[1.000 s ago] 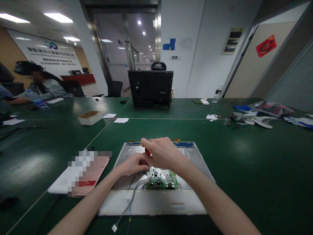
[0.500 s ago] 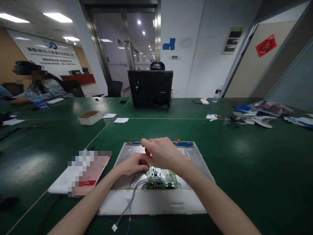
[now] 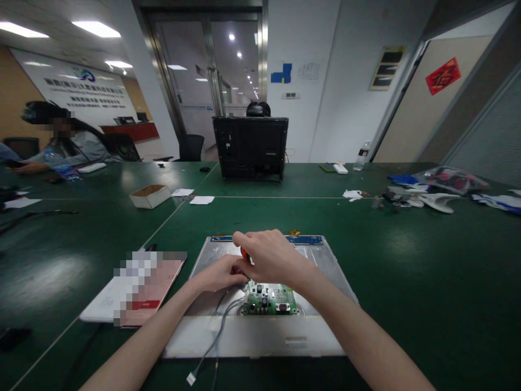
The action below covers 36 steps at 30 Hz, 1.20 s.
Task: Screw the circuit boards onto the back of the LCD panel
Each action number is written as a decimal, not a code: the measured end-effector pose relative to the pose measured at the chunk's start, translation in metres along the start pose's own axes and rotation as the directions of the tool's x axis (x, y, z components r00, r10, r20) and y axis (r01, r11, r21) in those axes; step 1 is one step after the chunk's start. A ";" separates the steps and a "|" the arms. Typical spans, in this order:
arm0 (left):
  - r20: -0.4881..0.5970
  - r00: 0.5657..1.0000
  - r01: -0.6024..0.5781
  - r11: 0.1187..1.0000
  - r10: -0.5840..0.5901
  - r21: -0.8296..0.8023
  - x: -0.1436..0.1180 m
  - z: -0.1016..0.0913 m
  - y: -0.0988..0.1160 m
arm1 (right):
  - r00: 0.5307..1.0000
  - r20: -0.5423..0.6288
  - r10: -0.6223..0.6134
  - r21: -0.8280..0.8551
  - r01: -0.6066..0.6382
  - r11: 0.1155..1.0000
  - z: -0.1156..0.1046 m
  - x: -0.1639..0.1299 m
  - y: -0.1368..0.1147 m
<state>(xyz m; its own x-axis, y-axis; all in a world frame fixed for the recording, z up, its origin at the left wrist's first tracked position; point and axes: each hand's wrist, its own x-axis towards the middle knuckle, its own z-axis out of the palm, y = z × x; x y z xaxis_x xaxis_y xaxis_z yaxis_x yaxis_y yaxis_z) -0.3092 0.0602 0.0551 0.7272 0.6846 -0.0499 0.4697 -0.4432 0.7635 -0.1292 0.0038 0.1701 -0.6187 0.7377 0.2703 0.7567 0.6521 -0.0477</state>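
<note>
Dim room, ceiling panel glare on table [image 3: 407, 260], bowed edges

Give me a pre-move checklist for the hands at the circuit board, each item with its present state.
1. Right hand grips the red-handled tool: ok.
2. Left hand rests at the tool's lower end: ok.
3. Tool tip seated: cannot tell, the hands hide it.
4. Green circuit board lies flat on the metal panel: ok.
5. Grey cables are clear of the hands: ok, they trail toward the near edge.
6. Panel lies fully on the green table: ok.
</note>
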 end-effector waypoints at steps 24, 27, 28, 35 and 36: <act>0.000 0.999 -0.046 0.998 0.046 -0.052 0.002 0.003 -0.006 | 0.999 -0.049 0.008 -0.068 -0.012 0.998 0.001 0.000 -0.001; 0.001 0.999 -0.044 0.998 0.044 -0.044 0.001 0.003 -0.007 | 0.999 -0.053 0.008 -0.069 -0.012 0.998 0.003 0.000 0.000; -0.002 0.999 -0.038 0.998 0.038 -0.039 0.001 0.003 -0.007 | 0.999 -0.050 0.012 -0.067 -0.015 0.998 0.003 0.001 0.000; -0.005 1.000 0.014 0.999 -0.015 -0.050 0.000 0.002 -0.003 | 0.998 -0.063 0.011 -0.058 -0.015 0.998 0.003 0.001 0.001; -0.001 1.000 0.020 0.998 -0.020 -0.052 0.000 0.002 -0.003 | 0.998 -0.065 0.009 -0.058 -0.013 0.998 0.003 0.001 0.001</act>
<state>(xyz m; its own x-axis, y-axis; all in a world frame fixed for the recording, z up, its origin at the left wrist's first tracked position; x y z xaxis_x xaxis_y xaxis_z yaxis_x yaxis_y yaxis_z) -0.3097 0.0602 0.0520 0.7171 0.6940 -0.0642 0.4570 -0.3987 0.7951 -0.1297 0.0052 0.1675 -0.5967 0.7305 0.3322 0.7756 0.6312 0.0051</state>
